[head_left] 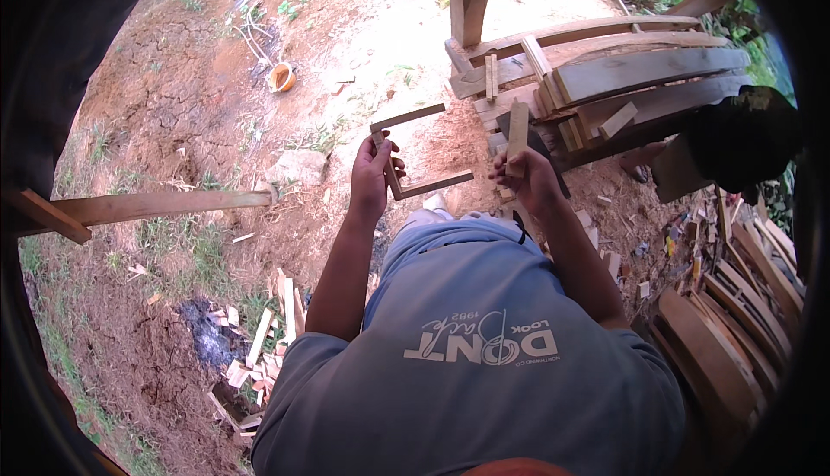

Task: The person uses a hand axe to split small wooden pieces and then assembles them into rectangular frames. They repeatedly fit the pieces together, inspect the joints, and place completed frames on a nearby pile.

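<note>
Here: your left fingers [397,165] clamp three-sided wooden frame [410,119], likely light, stiff; grip mid-bar; right fingers [501,165] clamp wooden slat [518,127].

Left fingers [399,164] grip U-shaped frame [437,185]; right fingers [501,167], wood strip [518,133].

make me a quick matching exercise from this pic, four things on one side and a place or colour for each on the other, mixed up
Column one
1. three-sided wooden frame
2. short flat wooden piece
3. orange container
4. shirt

Column two
A. in the right hand
B. on the ground, up and left of both hands
C. grey-blue with pale print
D. in the left hand

Pairs: 1-D, 2-A, 3-B, 4-C
</note>
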{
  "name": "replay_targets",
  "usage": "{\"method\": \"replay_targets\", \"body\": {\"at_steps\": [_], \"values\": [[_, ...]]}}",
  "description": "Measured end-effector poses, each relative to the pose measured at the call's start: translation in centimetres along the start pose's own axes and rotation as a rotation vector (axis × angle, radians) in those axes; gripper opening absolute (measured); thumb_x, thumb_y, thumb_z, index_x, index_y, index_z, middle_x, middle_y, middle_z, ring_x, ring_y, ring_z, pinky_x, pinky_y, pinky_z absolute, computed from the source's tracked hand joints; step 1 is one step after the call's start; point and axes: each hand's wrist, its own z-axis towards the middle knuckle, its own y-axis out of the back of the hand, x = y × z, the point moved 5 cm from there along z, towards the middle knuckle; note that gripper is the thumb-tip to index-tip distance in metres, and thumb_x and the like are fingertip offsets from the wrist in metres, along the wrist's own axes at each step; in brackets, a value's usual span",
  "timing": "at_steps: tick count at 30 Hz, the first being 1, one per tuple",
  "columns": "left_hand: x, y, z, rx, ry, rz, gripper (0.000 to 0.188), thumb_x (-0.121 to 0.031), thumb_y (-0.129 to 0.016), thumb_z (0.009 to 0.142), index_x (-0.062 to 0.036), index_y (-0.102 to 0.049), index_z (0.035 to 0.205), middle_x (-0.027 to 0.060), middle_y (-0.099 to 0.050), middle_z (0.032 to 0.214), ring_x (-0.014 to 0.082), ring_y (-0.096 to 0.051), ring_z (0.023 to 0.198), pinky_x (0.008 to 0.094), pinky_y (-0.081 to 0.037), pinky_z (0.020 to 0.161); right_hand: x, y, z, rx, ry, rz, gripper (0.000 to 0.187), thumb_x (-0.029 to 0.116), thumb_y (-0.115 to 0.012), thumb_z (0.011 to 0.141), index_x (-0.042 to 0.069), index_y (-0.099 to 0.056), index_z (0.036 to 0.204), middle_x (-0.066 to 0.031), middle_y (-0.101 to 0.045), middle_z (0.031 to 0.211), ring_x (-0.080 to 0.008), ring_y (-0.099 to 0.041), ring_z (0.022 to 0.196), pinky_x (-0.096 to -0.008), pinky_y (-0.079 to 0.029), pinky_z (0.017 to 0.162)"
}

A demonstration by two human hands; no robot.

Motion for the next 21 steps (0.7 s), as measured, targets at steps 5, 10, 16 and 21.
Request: {"method": "replay_targets", "body": {"at_steps": [5, 10, 16, 21], "values": [[-0.7, -4.0, 0.9, 0.149, -0.011, 0.032, 0.029, -0.022, -0.057, 0.11, -0.0071, -0.057, 0.135, 0.0012, -0.06, 0.103, 0.0108, -0.059, 0.077, 0.0291, -0.051, 0.068, 1.9, -0.4, -0.3, -0.04, 0.298, -0.093, 0.033, 0.0, -0.048, 0.084, -0.002, -0.052, 0.116, -0.0142, -0.053, 0.091, -0.0211, -0.053, 0.068, -0.0345, -0.047, 0.067], [-0.7, -6.2, 0.4, 0.196, 0.004, 0.005, 0.031, -0.022, -0.058, 0.11, -0.0058, -0.056, 0.136, 0.0017, -0.06, 0.102, 0.0098, -0.057, 0.074, 0.0276, -0.049, 0.065, 1.5, -2.1, -0.6, -0.004, 0.255, -0.065, 0.031, 0.009, -0.05, 0.098, 0.001, -0.057, 0.126, -0.0075, -0.052, 0.095, -0.0168, -0.054, 0.078, -0.0313, -0.047, 0.072], [-1.0, -7.1, -1.1, 0.221, -0.01, -0.022, 0.032, -0.022, -0.058, 0.11, -0.0066, -0.056, 0.139, 0.0003, -0.06, 0.101, 0.0088, -0.056, 0.074, 0.0267, -0.048, 0.066, 1.7, -3.7, -1.7, 0.124, 0.304, -0.47, 0.036, 0.025, -0.06, 0.108, 0.0, -0.062, 0.134, -0.0035, -0.061, 0.108, -0.0118, -0.058, 0.102, -0.0276, -0.048, 0.087], [-1.1, -6.9, -2.1, 0.177, -0.03, -0.052, 0.033, -0.021, -0.059, 0.11, -0.0065, -0.057, 0.139, 0.0006, -0.061, 0.102, 0.0074, -0.055, 0.073, 0.0255, -0.047, 0.065, 1.4, -3.9, -2.7, 0.212, 0.232, -0.567, 0.037, 0.023, -0.063, 0.108, -0.001, -0.062, 0.136, -0.0044, -0.065, 0.116, -0.0108, -0.058, 0.103, -0.0285, -0.048, 0.089]]}}
